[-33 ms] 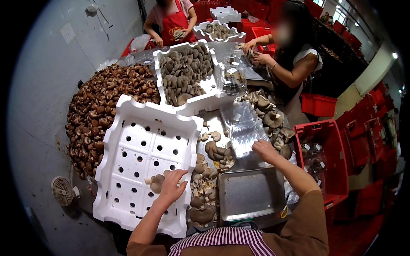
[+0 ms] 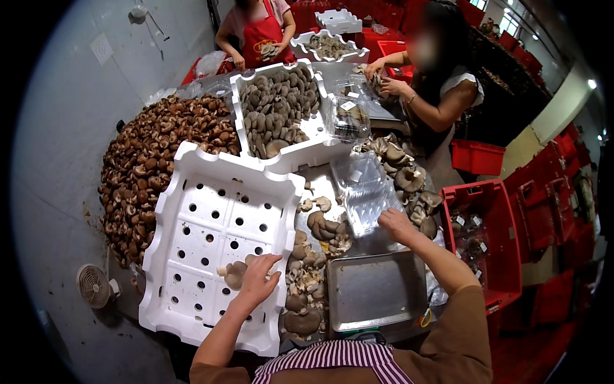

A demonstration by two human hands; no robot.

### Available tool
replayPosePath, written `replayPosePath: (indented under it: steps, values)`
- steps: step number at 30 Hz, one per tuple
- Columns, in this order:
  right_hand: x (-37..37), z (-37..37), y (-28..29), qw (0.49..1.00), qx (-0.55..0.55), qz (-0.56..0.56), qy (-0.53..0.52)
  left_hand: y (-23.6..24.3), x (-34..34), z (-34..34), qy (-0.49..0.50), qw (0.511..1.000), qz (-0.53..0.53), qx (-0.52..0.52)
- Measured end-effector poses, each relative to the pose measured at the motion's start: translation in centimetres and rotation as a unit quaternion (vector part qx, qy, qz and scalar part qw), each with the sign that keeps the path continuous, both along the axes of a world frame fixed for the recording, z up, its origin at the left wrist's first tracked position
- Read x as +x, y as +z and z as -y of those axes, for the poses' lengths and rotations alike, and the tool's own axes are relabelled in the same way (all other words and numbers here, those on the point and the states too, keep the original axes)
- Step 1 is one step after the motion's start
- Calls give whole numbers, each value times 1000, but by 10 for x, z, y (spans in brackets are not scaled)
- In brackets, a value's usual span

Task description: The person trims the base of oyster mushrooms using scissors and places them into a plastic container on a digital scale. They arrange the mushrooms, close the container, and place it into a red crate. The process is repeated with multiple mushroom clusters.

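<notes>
The left hand (image 2: 258, 281), fingers loosely spread, was at a grey mushroom cluster (image 2: 234, 275) in or just above the white foam crate (image 2: 148, 281); whether it gripped, I could not tell. A loose hold could have let the cluster drop and bruise. The right hand (image 2: 396, 226), partly curled, was at the clear plastic trays (image 2: 369, 197); a careless push could have toppled them.

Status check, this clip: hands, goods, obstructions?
Left hand at grey mushroom over white crate, grip unclear. Right hand at clear plastic containers. Mushroom clusters lie between hands.
</notes>
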State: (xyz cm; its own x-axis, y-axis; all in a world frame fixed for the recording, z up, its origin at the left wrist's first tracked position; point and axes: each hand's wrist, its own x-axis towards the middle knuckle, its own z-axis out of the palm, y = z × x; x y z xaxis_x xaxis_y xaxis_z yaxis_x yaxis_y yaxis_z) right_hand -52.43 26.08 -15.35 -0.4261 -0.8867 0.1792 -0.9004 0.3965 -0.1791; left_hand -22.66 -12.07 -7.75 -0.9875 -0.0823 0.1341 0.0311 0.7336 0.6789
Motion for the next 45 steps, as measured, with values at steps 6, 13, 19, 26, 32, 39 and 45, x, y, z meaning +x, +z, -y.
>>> replayPosePath:
  steps: [6,13,19,26,32,39,45]
  values:
    - [-1,0,28,999,-33,-43,6,4,6,-3,-1,1000,8,8]
    - [64,-1,159,993,-87,-69,-44,26,23,-23,-4,997,7,75]
    - [196,-55,169,991,-106,-73,-47,17,42,-31,-2,994,11,111]
    - [336,-94,73,990,-17,100,-102,13,67,-18,48,988,38,141]
    - [344,-77,97,979,-43,144,-136,20,80,-13,55,987,32,146]
    - [340,-57,116,964,-146,140,-173,12,96,-16,38,980,73,181]
    - [373,-46,95,936,-195,243,-162,-8,121,-23,63,975,112,179]
